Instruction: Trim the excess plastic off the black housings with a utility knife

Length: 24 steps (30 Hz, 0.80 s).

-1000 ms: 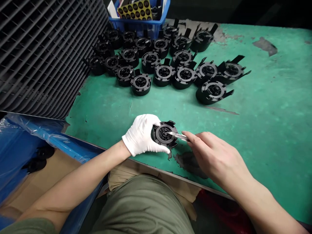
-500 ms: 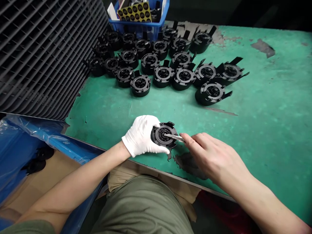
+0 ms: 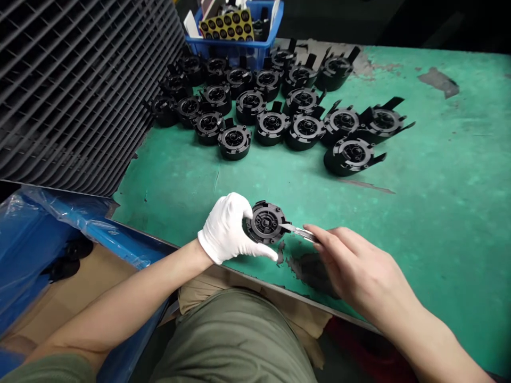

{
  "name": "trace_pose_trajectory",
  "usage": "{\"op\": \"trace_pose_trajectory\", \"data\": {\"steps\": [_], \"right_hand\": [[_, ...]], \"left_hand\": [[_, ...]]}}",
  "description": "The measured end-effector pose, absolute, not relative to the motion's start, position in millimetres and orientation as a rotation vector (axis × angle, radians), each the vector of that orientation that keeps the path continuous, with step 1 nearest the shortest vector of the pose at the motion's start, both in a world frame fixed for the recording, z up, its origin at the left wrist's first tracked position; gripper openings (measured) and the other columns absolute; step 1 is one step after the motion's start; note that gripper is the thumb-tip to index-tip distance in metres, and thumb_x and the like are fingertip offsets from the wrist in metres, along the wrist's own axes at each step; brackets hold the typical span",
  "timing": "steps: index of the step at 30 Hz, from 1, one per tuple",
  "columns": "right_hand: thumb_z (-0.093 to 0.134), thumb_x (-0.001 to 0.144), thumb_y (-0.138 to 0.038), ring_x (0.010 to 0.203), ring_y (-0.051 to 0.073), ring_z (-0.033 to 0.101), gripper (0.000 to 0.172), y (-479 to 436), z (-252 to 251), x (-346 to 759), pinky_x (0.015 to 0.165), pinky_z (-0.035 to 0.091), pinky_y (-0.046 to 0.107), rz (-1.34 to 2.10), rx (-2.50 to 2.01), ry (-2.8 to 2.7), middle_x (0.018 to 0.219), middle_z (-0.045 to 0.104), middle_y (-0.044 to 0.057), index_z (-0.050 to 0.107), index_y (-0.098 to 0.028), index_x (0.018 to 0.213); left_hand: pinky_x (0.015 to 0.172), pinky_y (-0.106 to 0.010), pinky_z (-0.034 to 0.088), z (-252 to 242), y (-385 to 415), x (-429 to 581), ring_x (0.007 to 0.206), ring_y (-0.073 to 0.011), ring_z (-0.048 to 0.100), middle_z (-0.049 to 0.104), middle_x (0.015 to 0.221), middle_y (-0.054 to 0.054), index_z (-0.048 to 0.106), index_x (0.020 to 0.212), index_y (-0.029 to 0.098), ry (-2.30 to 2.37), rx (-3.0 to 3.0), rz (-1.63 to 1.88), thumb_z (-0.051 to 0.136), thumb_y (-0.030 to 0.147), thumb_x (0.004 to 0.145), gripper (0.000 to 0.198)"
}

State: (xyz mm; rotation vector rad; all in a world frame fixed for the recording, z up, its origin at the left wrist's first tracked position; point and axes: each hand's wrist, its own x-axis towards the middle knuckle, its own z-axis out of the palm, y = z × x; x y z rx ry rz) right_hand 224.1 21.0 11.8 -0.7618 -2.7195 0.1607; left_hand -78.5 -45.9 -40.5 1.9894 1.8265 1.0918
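My left hand [image 3: 228,229], in a white glove, curves round the left side of a round black plastic part [image 3: 266,222] near the table's front edge. Ribs and rings show on the part's upper face, and tabs stick out at its rim. Bare and closed, my right hand [image 3: 361,263] grips a slim metal craft knife [image 3: 302,232] between thumb and fingers. The pointed blade reaches left to the part's right rim; whether it touches cannot be made out.
Several similar black round housings [image 3: 272,123] stand in rows on the green tabletop [image 3: 447,213]. A blue bin [image 3: 259,50] holds a yellow sticker sheet [image 3: 227,26]. Black grid trays [image 3: 80,96] are stacked at left, above a blue plastic-lined box [image 3: 115,239].
The knife has drawn back from the part's centre to its right rim, my right hand moving slightly right and down. The part has turned in my left hand. The whole view has shifted slightly.
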Motion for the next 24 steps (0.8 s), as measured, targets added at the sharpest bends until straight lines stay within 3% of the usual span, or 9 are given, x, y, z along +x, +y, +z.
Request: {"op": "trace_pose_trajectory", "data": {"steps": [2,4,6,7,9,12,15,24], "right_hand": [[0.057,0.112,-0.017,0.076,0.017,0.054,0.030,21,12,222,0.066,0.044,0.029,0.135,-0.775,-2.703,0.092,0.061,0.003,0.064,-0.014,0.141],[0.057,0.112,-0.016,0.076,0.017,0.054,0.029,22,13,219,0.066,0.043,0.030,0.112,-0.800,-2.676,0.092,0.061,0.004,0.064,-0.013,0.140],[0.058,0.112,-0.016,0.076,0.017,0.055,0.030,20,14,216,0.066,0.044,0.030,0.145,-0.773,-2.679,0.093,0.062,0.004,0.064,-0.013,0.141],[0.057,0.112,-0.016,0.075,0.016,0.055,0.030,18,15,215,0.066,0.044,0.030,0.177,-0.744,-2.692,0.092,0.061,0.004,0.064,-0.012,0.142],[0.057,0.113,-0.017,0.072,0.015,0.055,0.030,14,13,213,0.065,0.043,0.029,0.230,-0.698,-2.724,0.090,0.060,0.002,0.064,-0.012,0.141],[0.057,0.114,-0.019,0.071,0.015,0.057,0.028,10,7,214,0.065,0.043,0.030,0.212,-0.739,-2.743,0.091,0.062,0.002,0.065,-0.013,0.140],[0.060,0.113,-0.020,0.075,0.015,0.058,0.031,12,1,215,0.067,0.044,0.030,0.198,-0.799,-2.734,0.093,0.063,0.002,0.065,-0.013,0.142],[0.057,0.113,-0.018,0.073,0.015,0.057,0.030,21,-2,211,0.067,0.045,0.029,0.247,-0.737,-2.751,0.093,0.064,0.003,0.064,-0.014,0.142]], "left_hand": [[0.081,-0.045,0.060,-42,-46,-80,0.084,-0.0251,0.067,0.063,0.100,-0.005,0.059,0.111,0.021,1.794,1.941,1.145,0.084,0.105,0.041,0.112],[0.099,-0.054,0.061,-41,-43,-83,0.108,-0.0348,0.072,0.066,0.123,-0.014,0.055,0.134,0.020,1.682,1.984,1.156,0.091,0.098,0.044,0.125],[0.114,-0.061,0.055,-37,-38,-85,0.132,-0.0434,0.067,0.063,0.144,-0.021,0.047,0.152,0.021,1.492,2.111,1.047,0.096,0.086,0.058,0.125],[0.117,-0.062,0.054,-35,-36,-85,0.136,-0.0437,0.066,0.063,0.148,-0.021,0.045,0.156,0.021,1.401,2.159,0.982,0.097,0.077,0.067,0.117],[0.112,-0.059,0.057,-32,-32,-84,0.130,-0.0402,0.070,0.069,0.141,-0.019,0.049,0.152,0.021,1.304,2.179,0.934,0.095,0.063,0.078,0.096],[0.098,-0.055,0.062,-32,-29,-81,0.108,-0.0363,0.075,0.076,0.115,-0.014,0.065,0.123,0.021,1.360,2.102,0.986,0.094,0.073,0.073,0.079],[0.087,-0.051,0.061,-35,-30,-79,0.094,-0.0330,0.073,0.074,0.099,-0.011,0.067,0.101,0.022,1.497,2.041,0.984,0.091,0.091,0.060,0.083],[0.081,-0.047,0.057,-31,-32,-77,0.086,-0.0291,0.069,0.069,0.091,-0.007,0.068,0.096,0.022,1.566,2.016,0.969,0.087,0.098,0.053,0.089]]}}
